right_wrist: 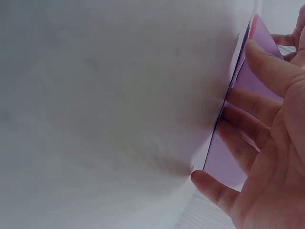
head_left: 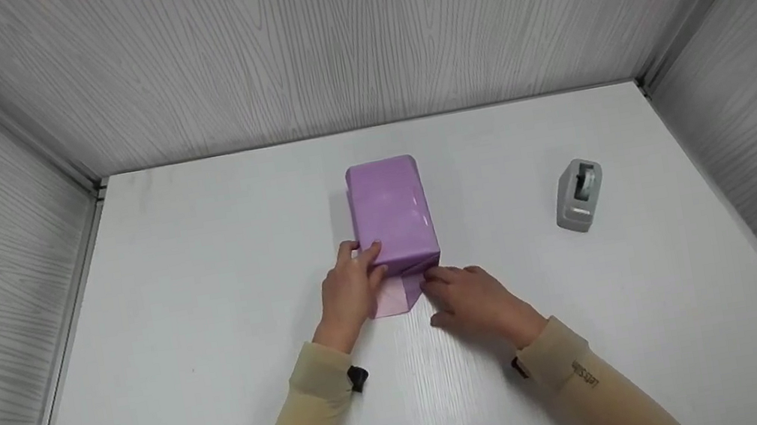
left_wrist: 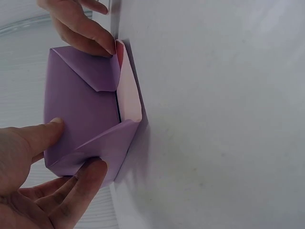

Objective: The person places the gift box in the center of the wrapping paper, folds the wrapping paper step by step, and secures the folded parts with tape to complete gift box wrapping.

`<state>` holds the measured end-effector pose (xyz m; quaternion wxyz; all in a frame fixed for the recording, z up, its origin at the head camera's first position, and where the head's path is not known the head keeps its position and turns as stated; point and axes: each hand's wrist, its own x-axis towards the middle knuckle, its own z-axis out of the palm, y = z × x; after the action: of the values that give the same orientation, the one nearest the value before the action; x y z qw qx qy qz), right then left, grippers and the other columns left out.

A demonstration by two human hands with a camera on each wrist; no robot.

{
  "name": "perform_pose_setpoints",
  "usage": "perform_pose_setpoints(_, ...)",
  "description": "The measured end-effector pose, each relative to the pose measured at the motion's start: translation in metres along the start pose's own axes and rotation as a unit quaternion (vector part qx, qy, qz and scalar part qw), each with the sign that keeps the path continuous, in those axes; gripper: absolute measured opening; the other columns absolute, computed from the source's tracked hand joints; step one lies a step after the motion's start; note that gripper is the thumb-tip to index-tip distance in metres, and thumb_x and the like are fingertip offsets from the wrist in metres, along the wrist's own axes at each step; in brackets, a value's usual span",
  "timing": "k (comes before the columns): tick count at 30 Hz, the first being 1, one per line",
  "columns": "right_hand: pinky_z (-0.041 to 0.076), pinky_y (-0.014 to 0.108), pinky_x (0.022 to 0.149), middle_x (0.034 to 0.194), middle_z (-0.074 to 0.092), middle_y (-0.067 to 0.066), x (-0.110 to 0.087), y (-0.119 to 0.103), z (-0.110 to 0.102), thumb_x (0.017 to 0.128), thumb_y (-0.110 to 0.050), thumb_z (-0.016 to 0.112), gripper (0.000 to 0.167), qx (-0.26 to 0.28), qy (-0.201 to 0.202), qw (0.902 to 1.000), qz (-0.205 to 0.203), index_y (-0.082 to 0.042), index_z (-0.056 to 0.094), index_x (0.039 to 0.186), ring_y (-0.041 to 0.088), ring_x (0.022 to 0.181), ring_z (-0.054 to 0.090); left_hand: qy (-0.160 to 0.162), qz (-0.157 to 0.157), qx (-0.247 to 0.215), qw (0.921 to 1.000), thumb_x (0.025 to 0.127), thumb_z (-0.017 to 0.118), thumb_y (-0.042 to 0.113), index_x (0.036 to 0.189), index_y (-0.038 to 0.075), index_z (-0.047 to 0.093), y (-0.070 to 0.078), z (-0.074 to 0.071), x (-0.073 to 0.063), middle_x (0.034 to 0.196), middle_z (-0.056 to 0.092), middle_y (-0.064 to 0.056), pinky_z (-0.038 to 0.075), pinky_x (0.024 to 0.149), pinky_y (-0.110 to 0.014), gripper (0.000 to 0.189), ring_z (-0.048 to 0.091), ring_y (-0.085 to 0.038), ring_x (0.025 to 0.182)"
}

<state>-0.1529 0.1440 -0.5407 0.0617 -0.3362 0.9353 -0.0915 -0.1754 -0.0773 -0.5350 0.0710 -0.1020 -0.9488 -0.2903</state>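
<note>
A box wrapped in glossy purple paper (head_left: 390,211) lies on the white table, its near end facing me. At that end the paper is folded inward from both sides, leaving a flap with a pale pink inner face (head_left: 389,300) along the table. My left hand (head_left: 347,293) grips the near left corner, one digit against the end face and other fingers at the side fold. My right hand (head_left: 480,300) touches the near right corner and the flap's fold with extended fingers; its thumb stands apart from the other fingers. In the right wrist view, the purple paper (right_wrist: 259,71) is partly hidden behind the right fingers.
A grey tape dispenser (head_left: 579,196) with a roll in it stands on the table to the right of the box. Grey wood-grain panels (head_left: 350,34) enclose the table (head_left: 201,241) at the back and both sides.
</note>
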Motion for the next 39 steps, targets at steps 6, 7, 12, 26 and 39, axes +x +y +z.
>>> perform_pose_setpoints(6,0.041,0.058,0.098,0.143,0.047,0.009,-0.005,-0.006,-0.003,0.09,-0.047,0.067,0.067,-0.003,-0.037,0.9993,-0.004,-0.006,0.052,0.14,0.025,0.128,0.048,-0.011,-0.008,0.01,0.9999,0.093,0.068,0.027,0.134,0.016,0.062,0.0,0.0,0.0,0.129,0.052,-0.017,0.055,0.065,-0.045,0.043,0.067,-0.038,0.08)
perform_pose_setpoints(7,0.04,0.058,0.099,0.145,0.046,0.009,-0.006,-0.008,-0.004,0.09,-0.048,0.066,0.067,-0.004,-0.043,0.9991,-0.006,-0.007,0.051,0.141,0.026,0.131,0.045,-0.013,-0.011,0.01,0.9998,0.093,0.068,0.027,0.134,0.016,0.062,0.0,0.0,0.0,0.13,0.052,-0.016,0.055,0.066,-0.045,0.043,0.067,-0.038,0.08)
perform_pose_setpoints(12,0.035,0.058,0.105,0.15,0.042,0.01,-0.011,-0.023,-0.003,0.093,-0.05,0.061,0.063,0.006,-0.076,0.9965,-0.034,-0.01,0.053,0.141,0.026,0.138,0.037,-0.022,-0.023,0.011,0.9994,0.093,0.068,0.028,0.136,0.018,0.061,0.0,0.0,0.0,0.131,0.051,-0.015,0.054,0.067,-0.045,0.044,0.067,-0.038,0.083)
perform_pose_setpoints(26,0.037,0.041,0.107,0.142,0.05,0.014,-0.012,-0.017,-0.015,0.093,-0.032,0.068,0.06,0.11,-0.049,0.9927,0.005,0.0,0.05,0.14,0.029,0.131,0.047,-0.013,-0.019,0.007,0.9997,0.093,0.069,0.027,0.135,0.018,0.062,0.001,0.002,0.001,0.13,0.052,-0.015,0.054,0.069,-0.047,0.044,0.067,-0.039,0.082)
perform_pose_setpoints(39,0.036,0.051,0.106,0.142,0.048,0.017,-0.013,-0.014,-0.003,0.092,-0.043,0.066,0.065,0.033,-0.033,0.9989,-0.001,-0.003,0.05,0.14,0.04,0.132,0.042,-0.006,-0.002,0.007,1.0,0.093,0.068,0.027,0.133,0.015,0.063,0.001,0.0,0.0,0.129,0.052,-0.017,0.055,0.066,-0.047,0.042,0.067,-0.04,0.082)
